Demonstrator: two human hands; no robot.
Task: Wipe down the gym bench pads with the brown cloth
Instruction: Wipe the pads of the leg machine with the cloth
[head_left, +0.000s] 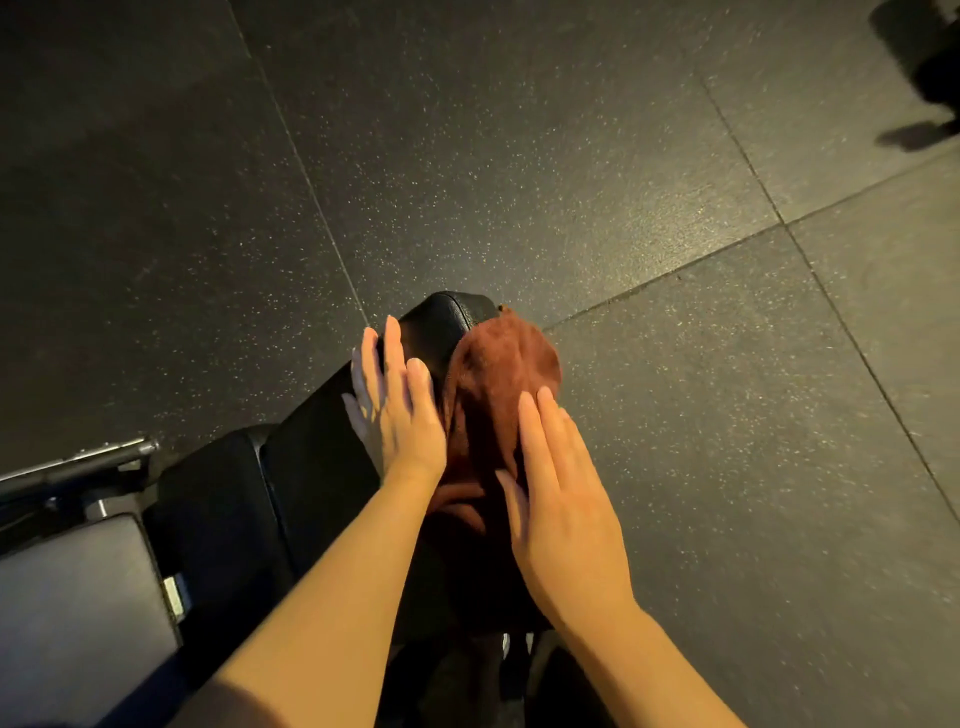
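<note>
Cloth (501, 379) draped over far end of pad (441, 322). Right hand (563, 514) flat on cloth, fingers extended, pressing, not clenched. Left hand (400, 410) splayed beside cloth, on pad, holding nothing. Cloth likely soft, light, bunches easily; best worked under a flat palm.

A brown terry cloth (498, 384) lay draped over the right side of the black padded vinyl bench pad (447, 317). The left hand (397, 410) rested on the pad just left of the cloth; the right hand (563, 512) lay on the cloth's near part. The speckled dark rubber tile floor (519, 156) spread behind and to both sides.
</note>
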